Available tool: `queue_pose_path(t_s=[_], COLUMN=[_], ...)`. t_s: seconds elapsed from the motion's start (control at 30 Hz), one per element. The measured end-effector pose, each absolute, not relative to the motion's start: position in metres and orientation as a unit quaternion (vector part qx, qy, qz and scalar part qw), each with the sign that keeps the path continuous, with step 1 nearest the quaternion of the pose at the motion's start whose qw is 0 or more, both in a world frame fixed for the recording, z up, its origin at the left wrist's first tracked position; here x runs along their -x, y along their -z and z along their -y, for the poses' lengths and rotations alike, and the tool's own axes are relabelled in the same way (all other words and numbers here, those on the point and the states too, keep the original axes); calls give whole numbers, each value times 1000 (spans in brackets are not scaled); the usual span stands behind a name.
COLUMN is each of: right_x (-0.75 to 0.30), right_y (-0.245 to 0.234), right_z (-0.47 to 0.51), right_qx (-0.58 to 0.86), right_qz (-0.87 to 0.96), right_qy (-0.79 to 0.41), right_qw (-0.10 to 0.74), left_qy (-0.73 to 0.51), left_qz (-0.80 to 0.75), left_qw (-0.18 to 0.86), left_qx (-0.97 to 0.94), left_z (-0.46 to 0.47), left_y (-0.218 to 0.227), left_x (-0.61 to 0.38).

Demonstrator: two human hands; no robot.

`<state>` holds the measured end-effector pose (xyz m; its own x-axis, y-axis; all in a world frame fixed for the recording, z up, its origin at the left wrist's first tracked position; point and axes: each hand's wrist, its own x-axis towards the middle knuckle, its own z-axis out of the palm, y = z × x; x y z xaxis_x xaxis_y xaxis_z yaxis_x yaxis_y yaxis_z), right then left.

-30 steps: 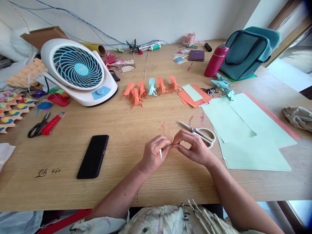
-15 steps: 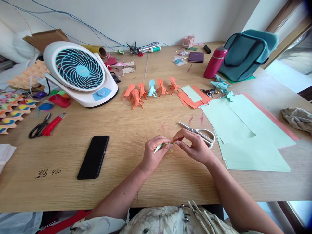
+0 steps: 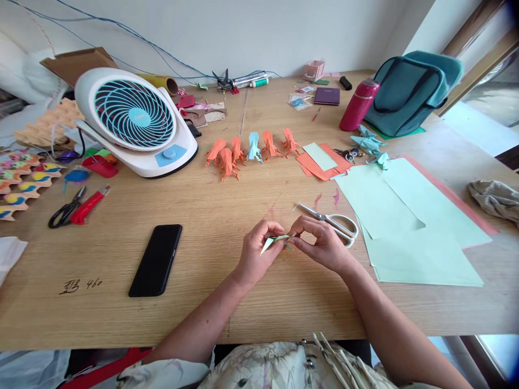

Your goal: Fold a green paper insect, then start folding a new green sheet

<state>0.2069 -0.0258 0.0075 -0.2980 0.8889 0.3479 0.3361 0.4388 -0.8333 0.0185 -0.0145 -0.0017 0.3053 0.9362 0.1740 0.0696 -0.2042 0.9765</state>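
Observation:
Both hands meet over the middle of the wooden table point(image 3: 211, 205), pinching a small folded piece of light green paper point(image 3: 272, 241). My left hand point(image 3: 254, 254) grips its left end, where a pointed tip sticks out. My right hand point(image 3: 322, 243) pinches the right end with thumb and forefinger. White-handled scissors point(image 3: 334, 221) lie just behind my right hand. A row of folded orange paper figures point(image 3: 229, 154), with one light blue figure point(image 3: 253, 146) among them, stands further back.
A black phone point(image 3: 156, 259) lies to the left. A white and blue desk fan point(image 3: 135, 121) stands at the back left. Light green paper sheets point(image 3: 409, 216) cover the right side. A red bottle point(image 3: 359, 105) and a teal bag point(image 3: 409, 89) stand back right. Black scissors point(image 3: 65, 212) and a red cutter point(image 3: 87, 205) lie far left.
The folded green paper has turned in my fingers: its point hung down from my left hand, now it lies nearly level, pointing left. Both hands have stayed in place.

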Motion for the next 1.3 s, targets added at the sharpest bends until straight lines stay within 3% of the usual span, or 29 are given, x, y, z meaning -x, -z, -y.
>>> queue_pose_path(t_s=[0.23, 0.5, 0.77, 0.97, 1.3], right_x=[-207, -207, -207, -198, -201], right_y=[-8, -12, 0, 7, 13], right_z=[26, 26, 22, 22, 22], right_qx=[459, 469, 485, 438, 492], right_qz=[713, 699, 612, 549, 553], right_qy=[-282, -271, -454, -590, -533], right_qw=[449, 467, 430, 399, 409], left_qy=[-429, -431, -410, -413, -381], left_qz=[-398, -439, -423, -421, -411], left_qw=[565, 493, 616, 622, 634], left_qx=[-581, -615, -523, -515, -533], left_z=[16, 8, 4, 5, 3], left_y=[3, 7, 11, 8, 8], left_x=[-20, -15, -15, -17, -15])
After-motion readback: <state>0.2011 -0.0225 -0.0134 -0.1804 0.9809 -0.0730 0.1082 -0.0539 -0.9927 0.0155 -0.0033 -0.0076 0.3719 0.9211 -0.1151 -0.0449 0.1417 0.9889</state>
